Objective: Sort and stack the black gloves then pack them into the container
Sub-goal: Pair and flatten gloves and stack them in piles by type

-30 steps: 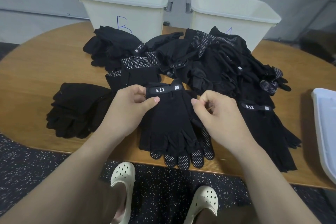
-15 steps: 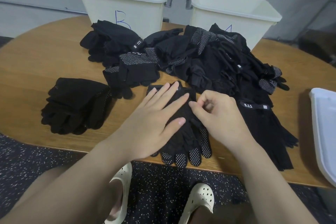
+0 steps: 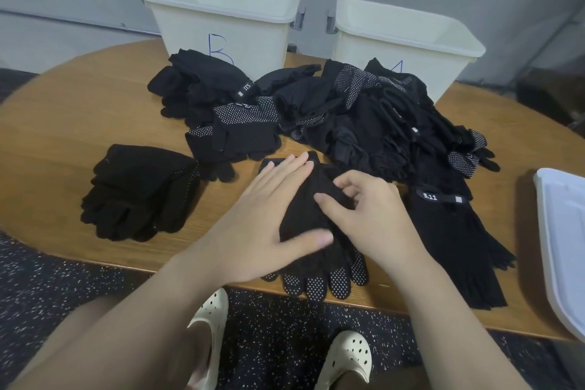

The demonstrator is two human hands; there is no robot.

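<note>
The glove pair lies on the table at its near edge, dotted fingertips overhanging toward the person. The left hand rests flat on it, fingers straight, pressing the cloth down. The right hand pinches a fold of the fabric between thumb and curled fingers. The material appears soft, light and limp, with grip dots on the palm side; it should be taken at the cuff end, both layers together, to prevent slipping apart.
</note>
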